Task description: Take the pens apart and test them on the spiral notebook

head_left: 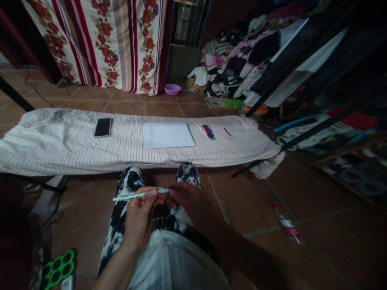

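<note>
Above my lap, my left hand [144,205] pinches a pale green pen [129,196] around its middle, and the barrel sticks out to the left. The fingertips of my right hand [186,197] close on the bluish right end of the same pen. Whether that end is a cap I cannot tell. Ahead of my knees, a spiral notebook [167,135] lies open at a pale page on a striped cloth [127,151]. To its right rest a small bunch of dark and red pens [208,132] and a pinkish white pen [225,132].
A phone [103,127] lies on the cloth's left part. On the tiled floor are a plastic bottle [287,225] at right, a green holed object [59,269] at lower left and a purple basin [172,89] by the curtain [121,44]. Clothes [236,60] are heaped at back right.
</note>
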